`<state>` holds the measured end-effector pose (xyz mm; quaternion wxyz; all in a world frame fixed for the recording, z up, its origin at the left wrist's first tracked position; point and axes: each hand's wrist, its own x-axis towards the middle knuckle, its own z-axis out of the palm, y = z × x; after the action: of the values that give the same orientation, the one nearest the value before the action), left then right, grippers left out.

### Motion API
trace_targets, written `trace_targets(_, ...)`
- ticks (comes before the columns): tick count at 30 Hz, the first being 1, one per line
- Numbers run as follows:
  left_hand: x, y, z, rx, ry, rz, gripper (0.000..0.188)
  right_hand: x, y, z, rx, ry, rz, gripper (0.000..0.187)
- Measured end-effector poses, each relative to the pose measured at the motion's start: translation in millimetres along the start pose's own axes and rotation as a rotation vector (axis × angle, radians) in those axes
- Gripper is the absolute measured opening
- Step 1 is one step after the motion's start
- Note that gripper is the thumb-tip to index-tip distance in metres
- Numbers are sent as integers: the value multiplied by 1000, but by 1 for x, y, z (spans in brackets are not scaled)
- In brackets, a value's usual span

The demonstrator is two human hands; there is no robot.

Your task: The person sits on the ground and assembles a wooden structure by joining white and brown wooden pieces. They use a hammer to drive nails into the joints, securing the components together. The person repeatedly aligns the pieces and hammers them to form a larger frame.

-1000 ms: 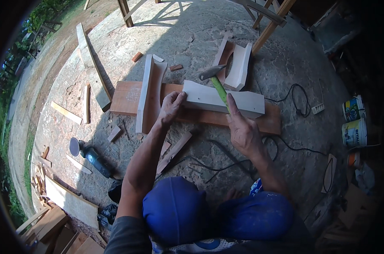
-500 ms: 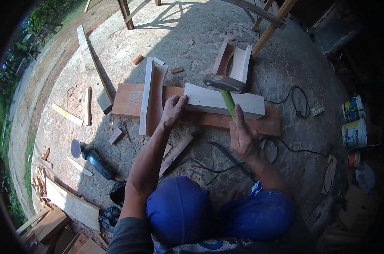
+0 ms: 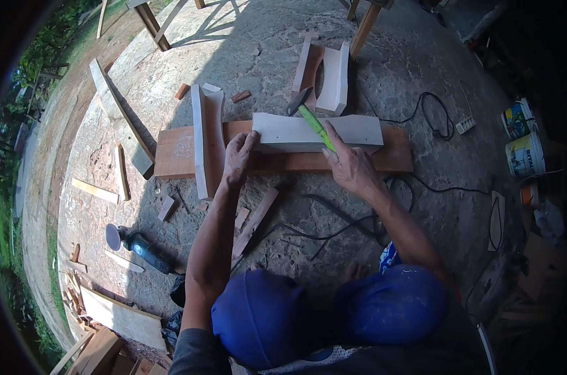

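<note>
- Angle grinder (image 3: 139,247) was seen lying at 8 o'clock on the rough concrete floor (image 3: 246,56), disc end to the left, dark body, untouched.
- Pale curved wood piece (image 3: 206,140) was laid across the left end of the reddish plank (image 3: 174,153); sawn faces looked matte and smooth.
- Left hand (image 3: 238,159) was pressed flat, fingers spread, on the left end of the pale shaped block (image 3: 318,132) and the plank edge; nothing was gripped, only held down.
- The block sat at 12 o'clock from the person, lying lengthwise on the plank, with concave scooped ends.
- Right hand (image 3: 349,165) was closed around the green handle of the hammer (image 3: 311,119); the dark metal head was at the block's far edge, at about 11 o'clock from the hand.
- Judged: striking would go best with the holding fingers kept well left of the head, the block seated flat, blows short and square.
- Two more pale shaped pieces (image 3: 333,78) lay beyond at 12 o'clock, well apart.
- Black cable (image 3: 421,119) ran on the floor to a socket strip at 2 o'clock; paint cans (image 3: 522,140) stood at 3 o'clock.
</note>
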<state>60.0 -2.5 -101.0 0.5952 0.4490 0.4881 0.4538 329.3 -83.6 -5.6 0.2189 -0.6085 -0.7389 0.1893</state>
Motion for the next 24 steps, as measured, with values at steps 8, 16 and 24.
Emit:
trace_targets(8, -9, 5, -2, 12, 65, 13, 39, 72, 71, 6, 51, 40, 85, 38)
trace_targets(16, -150, -9, 36, 864, -164, 729, 18, 64, 74, 17, -51, 86, 22, 38)
trace_targets(24, -213, -104, 10, 1315, -542, 468, 34, 65, 72, 14, -86, 67, 29, 39)
